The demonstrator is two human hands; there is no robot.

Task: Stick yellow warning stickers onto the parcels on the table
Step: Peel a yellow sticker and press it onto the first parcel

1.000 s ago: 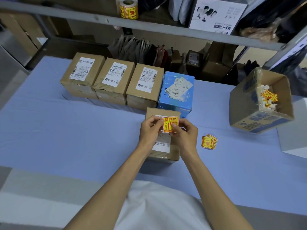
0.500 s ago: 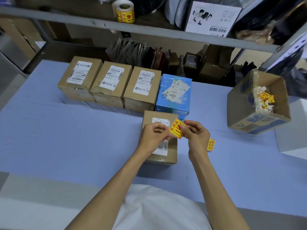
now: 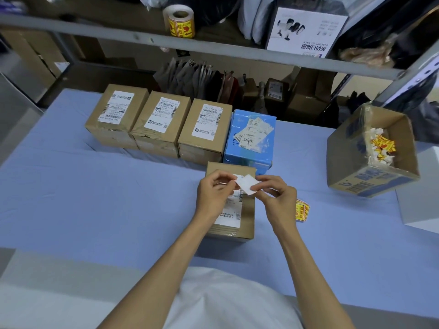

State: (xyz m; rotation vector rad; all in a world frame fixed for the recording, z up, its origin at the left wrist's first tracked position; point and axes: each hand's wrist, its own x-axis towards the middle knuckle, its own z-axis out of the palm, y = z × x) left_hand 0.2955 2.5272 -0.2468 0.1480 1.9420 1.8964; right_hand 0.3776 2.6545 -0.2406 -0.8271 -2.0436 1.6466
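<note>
Risk: left grip [image 3: 213, 195] & right grip [image 3: 278, 200] pinch white-backed square sticker [image 3: 247, 184] over brown cardboard parcel [image 3: 248, 214]; uneven peel = crease.

— What's on the table [image 3: 71, 210]?
— Matt blue cloth, lightly creased
— And the parcels?
— The three brown parcels [image 3: 156, 143] at eleven o'clock and the near parcel [image 3: 248, 217] by the centre are dull, rough cardboard with smooth white paper labels. The blue parcel [image 3: 261, 157] at twelve has a glossy plastic skin
— The sticker [image 3: 247, 186]?
— It shows a plain white matt paper face. The sticker stack [image 3: 302, 210] at three is shiny yellow; the shelf rail [image 3: 95, 29] up top looks like grey painted metal
</note>
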